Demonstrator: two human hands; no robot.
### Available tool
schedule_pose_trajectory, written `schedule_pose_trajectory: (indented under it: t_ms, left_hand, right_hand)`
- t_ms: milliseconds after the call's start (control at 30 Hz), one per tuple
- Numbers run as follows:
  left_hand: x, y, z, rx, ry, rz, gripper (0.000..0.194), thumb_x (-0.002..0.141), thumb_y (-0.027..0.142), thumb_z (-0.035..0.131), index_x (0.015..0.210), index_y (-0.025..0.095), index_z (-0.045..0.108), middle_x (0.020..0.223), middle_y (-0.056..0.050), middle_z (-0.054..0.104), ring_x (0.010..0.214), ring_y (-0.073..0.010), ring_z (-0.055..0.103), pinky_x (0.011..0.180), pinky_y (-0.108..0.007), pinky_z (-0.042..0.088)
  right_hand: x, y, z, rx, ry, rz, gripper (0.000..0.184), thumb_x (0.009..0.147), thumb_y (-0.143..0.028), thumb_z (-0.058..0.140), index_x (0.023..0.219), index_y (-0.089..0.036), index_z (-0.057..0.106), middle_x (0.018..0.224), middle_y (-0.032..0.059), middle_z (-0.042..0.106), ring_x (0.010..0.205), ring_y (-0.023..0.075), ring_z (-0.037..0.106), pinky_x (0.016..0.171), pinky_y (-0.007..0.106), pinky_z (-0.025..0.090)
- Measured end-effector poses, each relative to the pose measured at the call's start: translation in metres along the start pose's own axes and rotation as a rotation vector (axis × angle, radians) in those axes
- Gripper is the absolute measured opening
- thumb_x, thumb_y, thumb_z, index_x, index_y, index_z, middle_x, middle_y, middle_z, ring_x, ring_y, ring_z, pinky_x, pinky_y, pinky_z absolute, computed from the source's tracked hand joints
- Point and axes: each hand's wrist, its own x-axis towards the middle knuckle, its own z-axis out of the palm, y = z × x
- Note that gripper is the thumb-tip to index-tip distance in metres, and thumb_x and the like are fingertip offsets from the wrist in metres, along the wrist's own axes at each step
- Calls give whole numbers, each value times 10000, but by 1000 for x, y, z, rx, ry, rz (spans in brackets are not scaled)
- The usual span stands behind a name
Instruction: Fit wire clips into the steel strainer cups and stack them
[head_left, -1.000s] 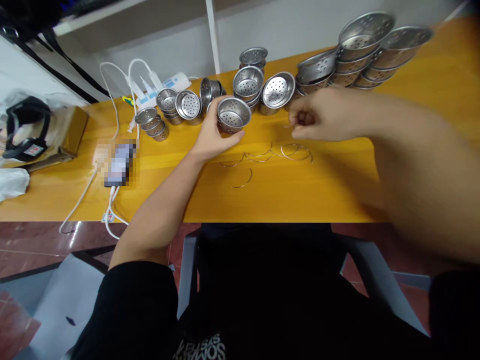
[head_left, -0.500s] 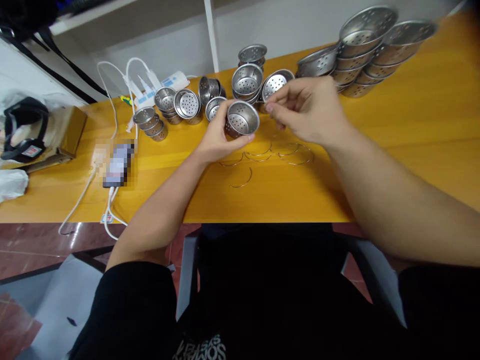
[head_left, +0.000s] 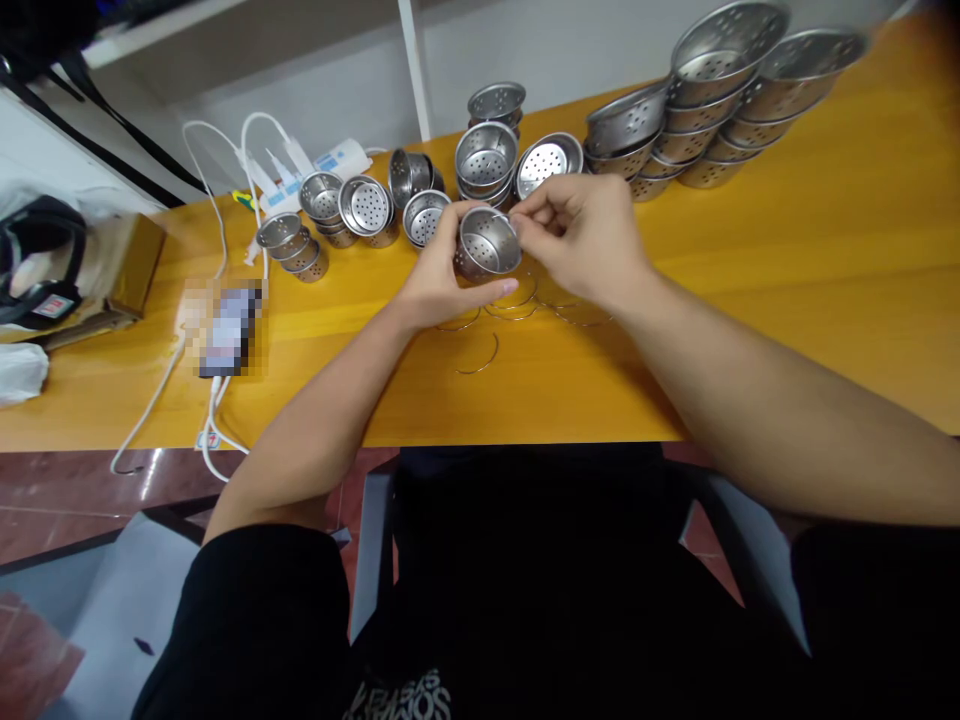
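Observation:
My left hand (head_left: pixel 435 282) is wrapped round a small perforated metal cup (head_left: pixel 488 245), tilted so that its inside with the punched holes shows. The fingers and thumb of my right hand (head_left: pixel 589 238) are pinched together at the cup's right rim. Whatever sits between those fingertips is too small or hidden to make out. Just below the cup, several thin curved wires (head_left: pixel 513 318) lie on the table, partly hidden by my hands. Closer to the front edge rests a separate curved wire (head_left: pixel 491 358).
Stacked perforated cups (head_left: pixel 486 160) stand along the back of the yellow table (head_left: pixel 817 300), with larger stacks (head_left: pixel 724 75) at the right. To the left are a power strip (head_left: pixel 289 190), a phone (head_left: pixel 231 330) with white cables, and headphones (head_left: pixel 49 250) by a box.
My right hand has moved left and slightly down, bringing its pinched fingers to the cup's rim. My left hand keeps its hold on the cup. The view has shifted slightly.

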Motion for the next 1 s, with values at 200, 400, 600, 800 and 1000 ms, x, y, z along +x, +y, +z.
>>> schedule_pose_trajectory:
  t_ms: [200, 400, 600, 800, 1000]
  left_hand:
    - [3, 5, 7, 41, 30, -40, 1279, 1007, 1112, 856, 1891, 354, 326, 1728, -144, 650, 1624, -405, 767, 1498, -633, 568]
    - [4, 18, 5, 48, 43, -99, 1193, 1043, 1100, 823, 1861, 326, 431, 1694, -145, 702, 1625, -414, 768, 1518, -642, 545]
    - [4, 14, 7, -37, 80, -101, 1078, 1020, 1145, 796, 1688, 316, 629, 1487, -84, 801, 1447, -374, 862, 1408, -632, 658]
    - [1, 1, 0, -116, 57, -125, 1028, 1060, 1146, 732, 1604, 274, 708, 1423, -88, 847, 1318, -321, 883, 1306, -579, 718]
    - [2, 1, -2, -99, 22, -84, 1121, 1027, 1154, 773, 1704, 274, 617, 1529, -106, 799, 1416, -346, 865, 1382, -633, 668]
  right_hand:
    - [2, 3, 7, -92, 45, -18, 387, 1082, -674, 1040, 1030, -344, 844, 889, 71, 771, 844, 340, 739, 759, 512, 680]
    - [2, 0, 13, -30, 36, 40, 406, 1077, -731, 1029, 1149, -375, 849, 849, 58, 741, 908, 372, 770, 836, 568, 726]
    - [1, -22, 7, 176, -65, 45, 487, 1088, -832, 1007, 1028, -366, 880, 929, 76, 823, 972, 369, 772, 942, 609, 716]
    - [4, -22, -6, 266, -278, 19, 720, 845, -982, 1162, 1051, -354, 877, 1002, 65, 845, 966, 345, 771, 908, 560, 724]
    - [6, -7, 2, 310, -247, 26, 768, 814, -977, 1181, 949, -337, 779, 957, 53, 792, 923, 323, 753, 857, 512, 715]
